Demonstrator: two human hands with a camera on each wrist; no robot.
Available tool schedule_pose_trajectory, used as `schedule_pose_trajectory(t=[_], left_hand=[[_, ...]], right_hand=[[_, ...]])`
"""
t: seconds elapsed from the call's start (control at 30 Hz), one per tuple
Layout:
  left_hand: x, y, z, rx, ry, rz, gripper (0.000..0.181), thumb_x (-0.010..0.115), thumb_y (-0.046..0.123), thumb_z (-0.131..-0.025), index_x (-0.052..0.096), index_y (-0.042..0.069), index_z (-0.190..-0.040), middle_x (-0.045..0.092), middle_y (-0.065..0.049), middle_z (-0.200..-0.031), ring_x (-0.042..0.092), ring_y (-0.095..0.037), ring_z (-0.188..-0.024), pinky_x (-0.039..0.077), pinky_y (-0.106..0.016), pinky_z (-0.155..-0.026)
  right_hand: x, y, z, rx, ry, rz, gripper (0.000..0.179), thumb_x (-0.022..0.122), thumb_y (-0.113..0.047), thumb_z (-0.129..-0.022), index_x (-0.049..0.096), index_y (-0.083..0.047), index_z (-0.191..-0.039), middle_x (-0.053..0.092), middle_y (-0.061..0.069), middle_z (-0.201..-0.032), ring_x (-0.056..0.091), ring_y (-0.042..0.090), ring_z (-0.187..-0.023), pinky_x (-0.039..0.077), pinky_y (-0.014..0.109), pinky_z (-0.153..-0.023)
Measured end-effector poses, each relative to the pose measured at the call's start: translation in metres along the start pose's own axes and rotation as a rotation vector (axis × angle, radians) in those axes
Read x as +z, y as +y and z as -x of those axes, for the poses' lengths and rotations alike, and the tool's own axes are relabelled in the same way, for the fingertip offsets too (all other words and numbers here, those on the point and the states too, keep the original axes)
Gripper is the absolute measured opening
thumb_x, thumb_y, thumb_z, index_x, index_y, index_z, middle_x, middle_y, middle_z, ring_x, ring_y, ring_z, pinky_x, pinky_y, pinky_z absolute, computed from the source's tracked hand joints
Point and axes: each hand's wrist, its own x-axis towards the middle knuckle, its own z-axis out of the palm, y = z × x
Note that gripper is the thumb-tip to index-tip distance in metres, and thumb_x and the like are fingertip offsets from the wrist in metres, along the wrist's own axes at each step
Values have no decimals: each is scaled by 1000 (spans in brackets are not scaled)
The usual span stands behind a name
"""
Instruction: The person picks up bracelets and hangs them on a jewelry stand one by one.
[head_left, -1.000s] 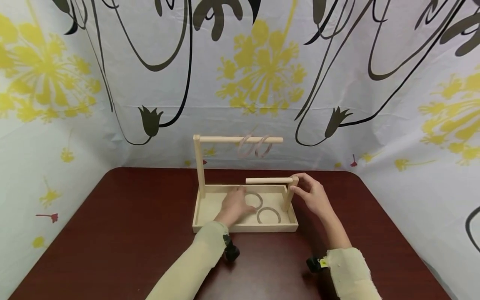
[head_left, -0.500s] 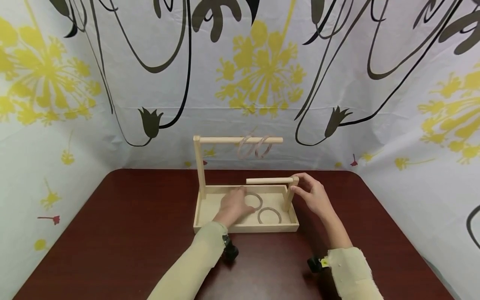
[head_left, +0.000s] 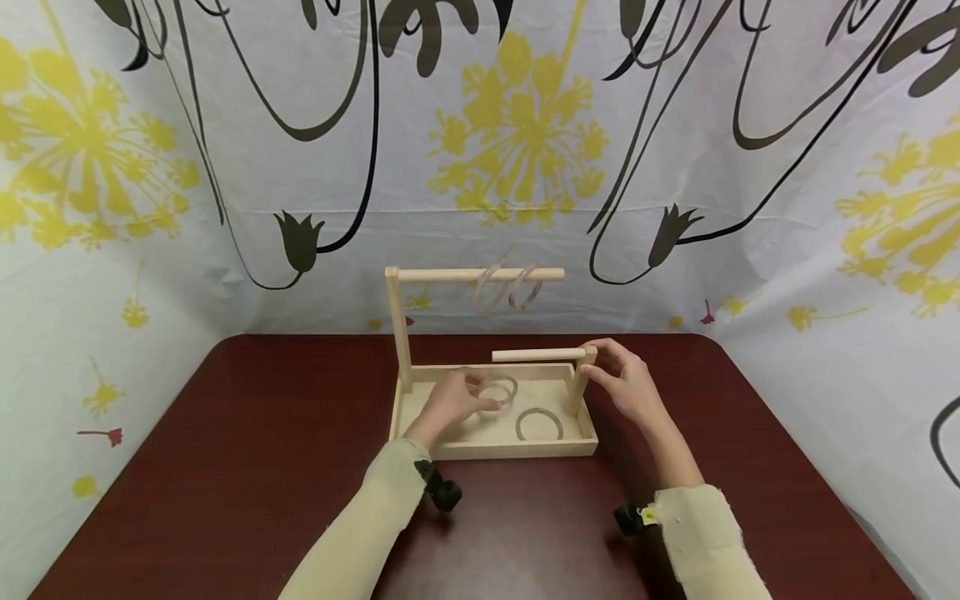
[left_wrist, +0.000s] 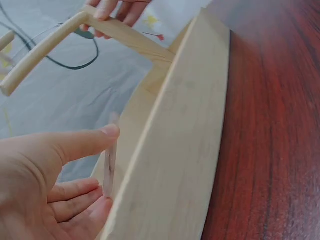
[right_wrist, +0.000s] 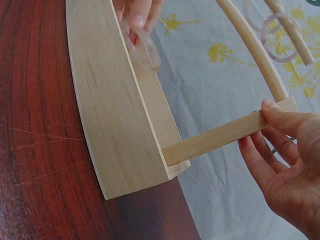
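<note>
My left hand (head_left: pixel 453 404) is over the wooden tray (head_left: pixel 495 451), pinching a pale translucent ring (head_left: pixel 514 388). In the left wrist view, this ring (left_wrist: pixel 109 167) appears edge-on between thumb and fingers. A second ring (head_left: pixel 540 411) lies flat on the tray floor. My right hand (head_left: pixel 630 383) grips the top of the short post (head_left: pixel 579 392) at the tray's right end; thumb and fingers lie on opposite sides of it in the right wrist view. A short wooden rod (head_left: pixel 536 355) reaches left from that post.
A taller post (head_left: pixel 400 333) rises at the tray's left end. Its long rod (head_left: pixel 442 275) carries two hanging rings, one (head_left: pixel 525 288) nearer the free end. Dark red tabletop (head_left: pixel 262 467) surrounds the tray, and patterned cloth (head_left: pixel 337 183) hangs behind.
My left hand has shifted left and raised the farther ring off the tray floor, tilting it. The right hand stays on the short post.
</note>
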Motion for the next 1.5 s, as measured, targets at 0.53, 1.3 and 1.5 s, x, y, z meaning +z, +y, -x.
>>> schedule_pose_trajectory(t=[0.53, 1.3, 1.5], left_hand=[[-11, -6, 7, -3, 30, 328, 56, 81, 23, -83, 50, 5, -126, 59, -17, -134, 58, -33, -127, 50, -45, -103], [-19, -4, 15, 131, 0, 418, 71, 74, 17, -88, 40, 12, -149, 50, -28, -138, 58, -38, -122, 52, -47, -98], [-21, -1, 13, 126, 1, 429, 70, 73, 15, -89, 38, 12, -149, 50, -26, -138, 57, -39, -124, 52, -49, -97]], right_hand=[[0, 0, 0, 11, -1, -2, 29, 69, -18, -95, 64, -7, -121, 69, 13, -119, 60, 4, -104, 51, 34, -92], [0, -2, 2, 1, 2, -2, 29, 70, -17, -94, 64, -6, -121, 70, 14, -117, 60, -2, -99, 50, 25, -86], [-1, -1, 2, 5, -2, 1, 30, 69, -18, -95, 64, -7, -121, 70, 14, -117, 63, 10, -103, 51, 31, -88]])
